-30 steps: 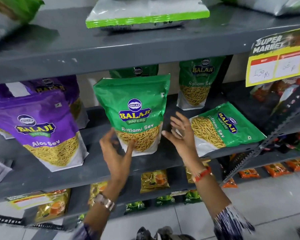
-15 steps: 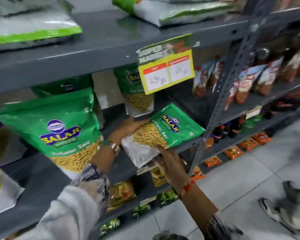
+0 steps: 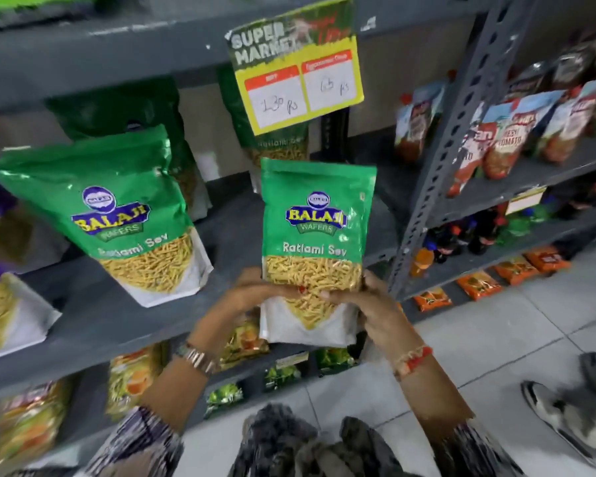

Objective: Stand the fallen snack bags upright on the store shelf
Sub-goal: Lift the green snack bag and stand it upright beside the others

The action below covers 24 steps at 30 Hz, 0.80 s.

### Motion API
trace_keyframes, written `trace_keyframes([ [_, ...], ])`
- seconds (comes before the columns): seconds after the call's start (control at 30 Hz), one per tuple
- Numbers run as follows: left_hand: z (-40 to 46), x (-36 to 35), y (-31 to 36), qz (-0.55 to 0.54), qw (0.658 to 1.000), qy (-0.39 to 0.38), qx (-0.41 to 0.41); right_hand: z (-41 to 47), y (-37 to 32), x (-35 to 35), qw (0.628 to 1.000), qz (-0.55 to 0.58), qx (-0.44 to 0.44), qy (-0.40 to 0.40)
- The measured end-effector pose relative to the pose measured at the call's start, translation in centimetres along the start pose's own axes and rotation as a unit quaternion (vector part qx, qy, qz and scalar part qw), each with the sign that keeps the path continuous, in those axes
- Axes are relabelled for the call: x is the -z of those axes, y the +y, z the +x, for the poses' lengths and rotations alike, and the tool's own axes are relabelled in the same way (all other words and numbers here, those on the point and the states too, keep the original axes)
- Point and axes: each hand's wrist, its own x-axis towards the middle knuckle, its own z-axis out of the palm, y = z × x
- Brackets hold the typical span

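before the grey store shelf (image 3: 124,318), both hands hold a green bag (image 3: 315,235) upright.

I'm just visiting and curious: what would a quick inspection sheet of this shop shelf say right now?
Surface: grey metal shelf, bare patch in front of the hands.
Job's things: green Ratlami Sev snack bag held upright at the shelf edge; second green Ratlami Sev bag leaning on the shelf to its left.
Clutter: yellow price sign hanging from the shelf above.
Grippers: left hand and right hand both grip the held bag's lower part.
Cables: nothing seen.
Surroundings: red tomato snack packs on the neighbouring rack; tiled floor.
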Motion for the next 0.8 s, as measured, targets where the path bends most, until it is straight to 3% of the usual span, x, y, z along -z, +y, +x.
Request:
trace_keyframes([
  [0.2, -3.9, -2.1, -0.5, -0.012, 0.996, 0.033, -0.078, -3.3, -2.8, 1.7, 0.995, -0.059, 0.045, -0.061],
  [0.3, -3.9, -2.2, 0.1, -0.008, 0.993, 0.054, -0.101, -2.9, -3.2, 1.6, 0.994, -0.037, 0.073, -0.071],
  [0.53, 1.3, -1.1, 2.1, 0.007, 0.985, 0.127, -0.118, 3.2, -4.2, 0.4, 0.986, -0.09, 0.127, -0.064],
  [0.8, 5.9, 0.0, 5.3, -0.004, 0.957, 0.212, -0.196, 9.4, -8.3, -1.0, 0.965, -0.148, 0.199, -0.081],
])
